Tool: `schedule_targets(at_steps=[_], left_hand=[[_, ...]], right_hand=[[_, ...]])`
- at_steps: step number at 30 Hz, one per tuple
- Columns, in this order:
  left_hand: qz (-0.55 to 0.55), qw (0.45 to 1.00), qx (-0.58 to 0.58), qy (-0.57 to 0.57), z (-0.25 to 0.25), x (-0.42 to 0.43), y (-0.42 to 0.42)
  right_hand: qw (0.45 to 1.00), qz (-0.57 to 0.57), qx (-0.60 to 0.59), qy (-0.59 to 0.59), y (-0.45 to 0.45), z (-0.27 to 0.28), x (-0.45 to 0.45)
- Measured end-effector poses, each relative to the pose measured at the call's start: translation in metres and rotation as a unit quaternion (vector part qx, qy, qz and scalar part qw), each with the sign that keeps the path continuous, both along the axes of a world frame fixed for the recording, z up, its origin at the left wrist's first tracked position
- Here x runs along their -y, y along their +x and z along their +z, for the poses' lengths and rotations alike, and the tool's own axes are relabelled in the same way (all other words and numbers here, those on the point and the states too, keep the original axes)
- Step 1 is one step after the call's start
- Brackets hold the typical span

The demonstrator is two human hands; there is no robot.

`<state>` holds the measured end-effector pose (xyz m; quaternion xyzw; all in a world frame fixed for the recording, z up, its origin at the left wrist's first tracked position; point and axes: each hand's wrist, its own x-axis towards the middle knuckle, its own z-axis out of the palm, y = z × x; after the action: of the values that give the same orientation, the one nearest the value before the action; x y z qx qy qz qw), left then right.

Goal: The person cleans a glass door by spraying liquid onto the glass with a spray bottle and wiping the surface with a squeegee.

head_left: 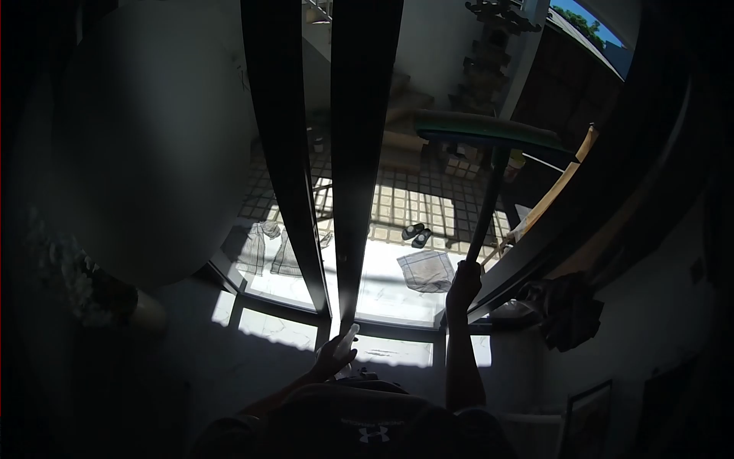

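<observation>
My right hand is wrapped round the dark handle of a squeegee, raised in front of me. Its wide green-edged head is at the top, lying crosswise in front of the doorway. Low in the middle, my left hand grips a pale spray bottle, its white top pointing up. Just above the bottle stands the lower end of a dark door frame. Deep shadow hides most of my fingers.
Beyond the door, a mat and a pair of shoes lie on sunlit floor. Striped cloths lie further left. A large pale rounded shape fills the upper left. A dark bundle hangs at right. A wooden pole leans behind the squeegee.
</observation>
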<state>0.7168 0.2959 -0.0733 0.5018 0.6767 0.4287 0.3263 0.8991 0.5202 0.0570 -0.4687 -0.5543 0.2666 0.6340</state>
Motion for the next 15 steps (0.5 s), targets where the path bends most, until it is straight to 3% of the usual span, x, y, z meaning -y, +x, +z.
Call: schedule_targets(at_steps=[4,5,6,8,10,11,12,13,15], left_hand=[[-0.028,0.997,0.068,-0.015,0.004,0.021,-0.043],[-0.028,1.000,-0.008,-0.008,0.011,0.028,-0.050],[-0.044,0.999,-0.011,-0.014,0.007,0.031,-0.058],[-0.042,0.995,0.095,0.001,-0.005,0.044,-0.075],[-0.042,0.993,0.103,0.027,-0.007,0.052,-0.087],[-0.023,0.990,0.135,0.025,-0.013,0.058,-0.096],[-0.002,0.986,0.167,0.020,-0.018,0.062,-0.102],[0.012,0.986,0.167,0.006,-0.008,0.062,-0.105],[0.004,0.980,0.198,-0.033,0.006,0.063,-0.113]], right_hand=[[0.999,-0.028,0.005,0.014,-0.029,-0.002,-0.002],[0.999,-0.028,-0.016,0.018,-0.031,-0.012,-0.003],[0.999,-0.009,-0.026,-0.026,-0.034,-0.012,0.002],[0.999,-0.013,-0.029,-0.026,-0.047,-0.026,0.005],[0.994,-0.006,-0.065,-0.090,-0.057,-0.048,0.011],[0.997,-0.025,-0.021,-0.069,-0.062,-0.068,0.013],[0.990,-0.036,-0.004,-0.138,-0.070,-0.063,0.026],[0.996,-0.071,0.033,-0.047,-0.076,-0.086,0.028],[0.992,-0.043,0.044,-0.111,-0.078,-0.123,0.043]])
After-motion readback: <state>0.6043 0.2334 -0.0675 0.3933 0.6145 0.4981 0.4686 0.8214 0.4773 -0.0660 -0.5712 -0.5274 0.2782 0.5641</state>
